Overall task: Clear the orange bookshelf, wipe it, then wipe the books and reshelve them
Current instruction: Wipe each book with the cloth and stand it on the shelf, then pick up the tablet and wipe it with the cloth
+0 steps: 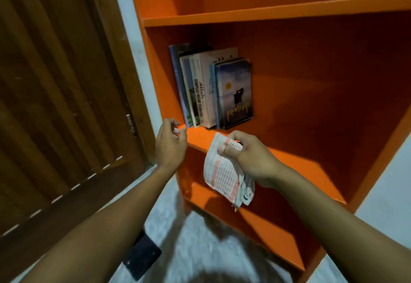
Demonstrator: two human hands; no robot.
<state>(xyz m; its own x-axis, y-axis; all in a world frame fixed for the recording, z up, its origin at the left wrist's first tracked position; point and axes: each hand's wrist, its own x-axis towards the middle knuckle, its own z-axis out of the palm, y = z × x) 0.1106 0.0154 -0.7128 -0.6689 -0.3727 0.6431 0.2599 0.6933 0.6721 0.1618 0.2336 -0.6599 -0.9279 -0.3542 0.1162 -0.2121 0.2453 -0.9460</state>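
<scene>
Right hand (249, 160): thumb and curled fingers pinch a checked cloth (224, 176) at its upper corner; the rest hangs free below the hand. Held bunched like this, it looks parked, not in wiping use.

Left hand (171, 147): fingers loosely curled, grasping nothing, tips just short of the shelf's front edge. Likely posed to reach in, since the other hand is occupied.

Landmark: the row of books (211, 91). They stand upright, pressed against the left wall of the orange bookshelf (289, 11), on its middle board. Left hand sits just below and left of the row; cloth and right hand just below and in front of its right end. The board above the books looks bare.

Judgement: clearing not begun for this row; removing the books comes first. A brown wooden door (55, 105) stands left of the books, beyond the shelf's side.
</scene>
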